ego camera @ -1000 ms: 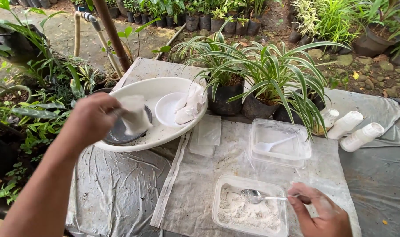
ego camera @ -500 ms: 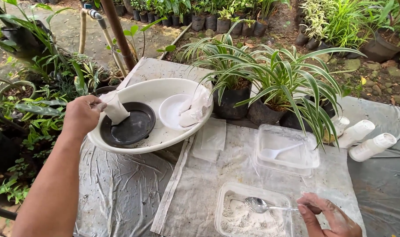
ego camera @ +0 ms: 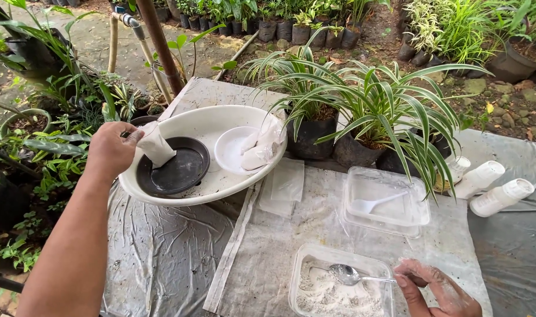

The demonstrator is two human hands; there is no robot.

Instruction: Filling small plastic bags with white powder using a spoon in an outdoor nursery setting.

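White pouch (ego camera: 156, 145), small and tapered, held tilted over a black saucer (ego camera: 174, 166); its lower tip meets the saucer's left rim area. Saucer lies inside a wide white basin (ego camera: 206, 126) at the table's far left. Also in the basin, right of the saucer: a white dish (ego camera: 232, 149) w/ crumpled white cloth (ego camera: 262, 144) draped across it and the basin rim.

Near edge, right: clear tub (ego camera: 338, 287) of white powder, w/ a metal spoon (ego camera: 353, 274) resting bowl-down on the powder, handle pointing right. Beyond it, a second clear tub (ego camera: 385, 202) w/ a white plastic spoon (ego camera: 376, 202) inside. A flat clear lid (ego camera: 282, 188) lies betw. basin and second tub. Two potted spider plants (ego camera: 350, 105) stand just behind, leaves overhanging the second tub and partly hiding it. Two white bottles (ego camera: 491, 185) lie on their sides far right. All rest on grey sheeting (ego camera: 162, 252) covering the table.

Left hand (ego camera: 112, 149): closed round the pouch's upper end, thumb and fingers pinching it, forearm reaching in from lower left. Right hand (ego camera: 435, 287): dusted w/ powder, fingers narrowed onto the metal spoon's handle end, at frame's bottom edge.
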